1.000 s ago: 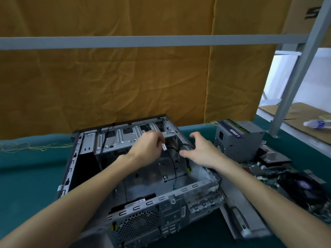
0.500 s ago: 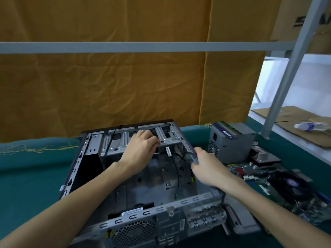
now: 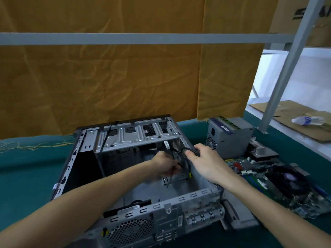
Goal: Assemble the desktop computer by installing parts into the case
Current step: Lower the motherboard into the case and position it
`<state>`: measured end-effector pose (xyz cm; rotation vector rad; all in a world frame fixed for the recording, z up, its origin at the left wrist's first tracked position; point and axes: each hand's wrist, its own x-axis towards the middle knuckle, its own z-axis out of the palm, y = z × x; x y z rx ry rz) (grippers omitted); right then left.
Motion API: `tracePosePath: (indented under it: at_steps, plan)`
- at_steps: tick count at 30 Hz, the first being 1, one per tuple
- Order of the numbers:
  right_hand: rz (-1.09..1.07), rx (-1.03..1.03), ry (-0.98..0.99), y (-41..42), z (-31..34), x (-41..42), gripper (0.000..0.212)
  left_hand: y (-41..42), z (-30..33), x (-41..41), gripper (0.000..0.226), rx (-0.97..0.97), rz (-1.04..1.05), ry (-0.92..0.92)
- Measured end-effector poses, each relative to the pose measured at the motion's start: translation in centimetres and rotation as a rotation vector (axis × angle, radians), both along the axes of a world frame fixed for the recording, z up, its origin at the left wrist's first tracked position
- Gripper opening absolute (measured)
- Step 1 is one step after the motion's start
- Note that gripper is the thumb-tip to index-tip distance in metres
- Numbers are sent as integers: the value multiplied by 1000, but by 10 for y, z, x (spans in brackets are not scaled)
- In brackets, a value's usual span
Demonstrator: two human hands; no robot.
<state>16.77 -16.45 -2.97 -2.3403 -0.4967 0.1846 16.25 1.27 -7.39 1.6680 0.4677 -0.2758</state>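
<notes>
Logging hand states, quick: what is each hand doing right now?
Left hand: inside the case, gripping a thin black cable.
Right hand: gripping a black cable loop.

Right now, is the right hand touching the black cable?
Touching. The head view shows the right hand with fingers curled round the black cable at the case's right wall.

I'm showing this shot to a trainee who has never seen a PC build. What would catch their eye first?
Most likely the open computer case in the centre, lying on its side on the green table, with both hands inside it: the right hand holds a loop of black cable and the left hand grips another thin cable. Next, the mustard-yellow curtain filling the background, and the grey power supply and motherboard waiting to the right.
</notes>
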Motion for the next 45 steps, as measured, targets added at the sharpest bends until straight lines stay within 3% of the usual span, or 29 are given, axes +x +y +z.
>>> tracePosePath:
  at_steps: [9,14,20,23,26,28,31,36,39,42,44,45]
  plan:
    - [-33,12,-1,0,-3,3,36,-15,-1,7,35,282,-260,-113]
    - [-43,31,10,0,-4,3,27,-18,4,14,27,908,-512,-230]
    - [-29,38,34,-1,-4,4,39,2,23,5,31,1125,-603,-297]
    - [-21,28,34,-3,-4,3,44,11,39,-7,25,1363,-448,-551]
    - [7,-22,44,-8,-7,1,43,31,47,-10,18,1335,-211,-829]
    - [29,-40,46,-9,-8,0,38,48,45,-6,37,1390,-228,-691]
    - [43,-70,52,-8,-8,-1,48,57,36,-3,51,1404,-312,-522]
    - [39,-21,68,-12,-8,-5,48,51,35,-1,48,1431,-291,-508]
    - [69,83,108,-26,-6,-6,48,24,41,-3,43,1270,-232,-487]
    - [-112,-3,-259,-67,-8,3,44,-17,50,-5,43,1010,-213,-542]
    - [-300,-216,-477,-107,-13,16,45,-42,57,-5,44,962,-211,-580]
    - [-391,-337,-480,-128,-16,23,52,-53,60,-3,44,970,-222,-594]
